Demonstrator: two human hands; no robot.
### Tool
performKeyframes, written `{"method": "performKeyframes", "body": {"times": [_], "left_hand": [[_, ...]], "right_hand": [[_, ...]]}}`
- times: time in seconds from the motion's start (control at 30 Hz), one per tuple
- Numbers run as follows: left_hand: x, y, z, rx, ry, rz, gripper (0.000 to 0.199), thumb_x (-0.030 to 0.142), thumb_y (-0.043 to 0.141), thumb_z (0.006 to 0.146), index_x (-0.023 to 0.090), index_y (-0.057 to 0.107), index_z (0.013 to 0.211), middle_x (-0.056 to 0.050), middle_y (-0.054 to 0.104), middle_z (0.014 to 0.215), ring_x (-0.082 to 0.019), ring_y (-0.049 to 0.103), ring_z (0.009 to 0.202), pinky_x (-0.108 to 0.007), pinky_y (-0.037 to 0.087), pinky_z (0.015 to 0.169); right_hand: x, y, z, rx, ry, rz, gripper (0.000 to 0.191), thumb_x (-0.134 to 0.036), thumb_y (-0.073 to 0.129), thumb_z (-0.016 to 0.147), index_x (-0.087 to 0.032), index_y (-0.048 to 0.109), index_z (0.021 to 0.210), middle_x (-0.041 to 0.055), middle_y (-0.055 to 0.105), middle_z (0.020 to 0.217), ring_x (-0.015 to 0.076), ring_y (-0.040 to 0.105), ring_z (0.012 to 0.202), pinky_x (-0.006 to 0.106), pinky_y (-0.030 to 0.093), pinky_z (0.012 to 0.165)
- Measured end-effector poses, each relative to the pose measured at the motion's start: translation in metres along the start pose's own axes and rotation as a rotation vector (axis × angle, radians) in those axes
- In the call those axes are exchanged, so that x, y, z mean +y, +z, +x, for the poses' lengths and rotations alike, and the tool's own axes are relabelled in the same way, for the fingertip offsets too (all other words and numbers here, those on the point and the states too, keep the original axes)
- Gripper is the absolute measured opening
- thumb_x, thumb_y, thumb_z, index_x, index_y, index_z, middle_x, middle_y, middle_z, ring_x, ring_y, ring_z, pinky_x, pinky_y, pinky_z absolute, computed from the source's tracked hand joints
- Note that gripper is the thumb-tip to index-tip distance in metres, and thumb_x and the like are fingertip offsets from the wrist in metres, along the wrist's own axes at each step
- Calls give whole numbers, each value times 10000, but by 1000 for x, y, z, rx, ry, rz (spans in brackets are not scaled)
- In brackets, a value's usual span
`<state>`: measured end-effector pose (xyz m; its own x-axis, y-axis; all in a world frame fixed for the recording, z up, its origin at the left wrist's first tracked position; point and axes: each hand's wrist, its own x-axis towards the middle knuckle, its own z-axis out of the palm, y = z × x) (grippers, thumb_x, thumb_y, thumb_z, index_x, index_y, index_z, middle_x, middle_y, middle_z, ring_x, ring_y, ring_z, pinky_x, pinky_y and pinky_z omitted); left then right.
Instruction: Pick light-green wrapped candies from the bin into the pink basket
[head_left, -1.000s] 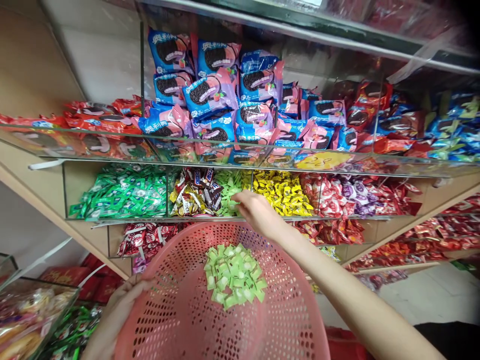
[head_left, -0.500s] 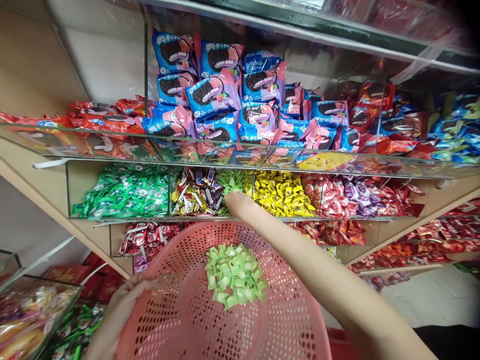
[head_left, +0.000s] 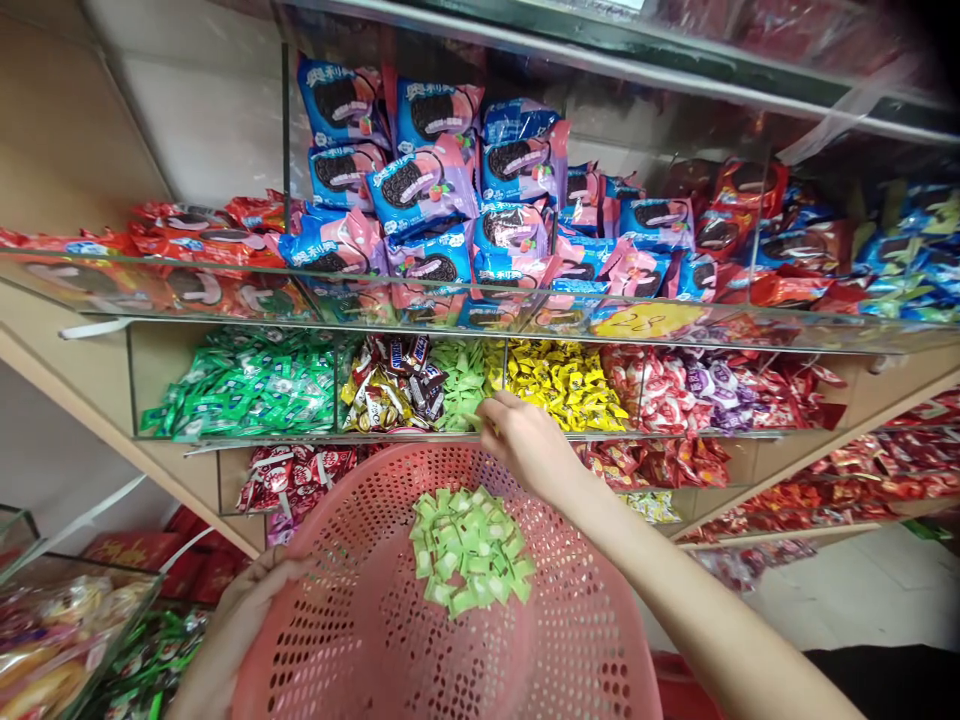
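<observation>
My left hand (head_left: 251, 610) grips the left rim of a pink perforated plastic basket (head_left: 382, 640). Inside the basket lies a heap of small green-wrapped candies (head_left: 472, 550). My right hand (head_left: 529, 445) is closed, just above the basket's far rim and in front of the shelf. A bit of green wrapper shows at its fingertips. Just behind it, a narrow bin holds the same green candies (head_left: 459, 380). Snickers bars and gold-wrapped sweets (head_left: 397, 385) fill the space to its left, with yellow-wrapped candies (head_left: 570, 385) on the right.
Blue-and-pink Oreo packs (head_left: 427, 190) are stacked behind a glass front on the shelf above. Bright green packets (head_left: 259, 385) sit far left in the candy row. A yellow price tag (head_left: 646, 320) is on the upper glass edge. Bagged goods (head_left: 60, 630) stand at lower left.
My right hand has drawn back from the green candy bin toward me and slightly right, fingers now closed with green wrapper showing. My left hand and the basket have stayed in place.
</observation>
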<state>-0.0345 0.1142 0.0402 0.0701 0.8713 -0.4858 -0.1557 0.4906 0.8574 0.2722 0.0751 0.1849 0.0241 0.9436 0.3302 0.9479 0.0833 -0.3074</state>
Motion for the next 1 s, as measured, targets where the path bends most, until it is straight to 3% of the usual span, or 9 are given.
{"method": "performKeyframes", "body": {"times": [0.13,0.2,0.3,0.5,0.7,0.83,0.93,1.0], "left_hand": [[4,4,-2,28,26,-5,201,135,749,508,182,641,670,4,672,592,-174,622,543,-253,485,532],[6,5,-2,40,33,2,195,121,753,489,183,652,644,6,673,590,-172,622,551,-240,480,530],[7,7,-4,39,35,14,189,125,754,487,192,659,636,4,674,593,-179,620,556,-247,480,532],[10,7,-9,36,40,25,167,149,760,492,200,654,611,6,656,581,-185,610,561,-251,476,529],[12,9,-9,56,33,33,182,126,764,455,195,652,581,7,647,566,-186,603,552,-248,475,518],[13,11,-12,60,28,32,184,135,752,482,177,633,615,18,640,549,-177,595,526,-248,461,505],[13,10,-12,59,37,41,183,135,747,505,153,643,654,15,652,574,-171,602,553,-243,463,531],[13,10,-11,55,45,44,189,126,749,496,147,652,657,14,659,587,-168,605,572,-235,465,545]], "right_hand": [[22,11,-30,-122,202,883,137,-269,585,777,-202,669,862,6,614,661,112,532,545,267,417,508],[27,14,-37,-163,321,1109,163,-305,661,719,-204,682,845,-7,616,619,100,523,505,251,406,470],[29,14,-41,-159,382,1188,168,-292,709,671,-195,701,807,-7,628,590,93,530,495,237,402,464],[30,12,-46,-160,442,1296,212,-224,708,671,-211,711,882,-1,667,712,78,560,562,207,434,499],[28,26,-56,-201,577,1565,291,-145,713,663,-166,687,952,7,673,786,53,597,616,160,492,608],[22,43,-65,-114,770,1765,467,-104,762,599,-167,621,1039,6,678,747,108,654,677,220,533,696],[16,52,-69,-72,777,1831,500,-84,767,590,-179,589,1047,4,674,724,139,669,709,259,543,733],[13,55,-70,-40,751,1853,408,-78,770,587,-178,601,945,1,668,720,151,674,741,274,541,766]]}}
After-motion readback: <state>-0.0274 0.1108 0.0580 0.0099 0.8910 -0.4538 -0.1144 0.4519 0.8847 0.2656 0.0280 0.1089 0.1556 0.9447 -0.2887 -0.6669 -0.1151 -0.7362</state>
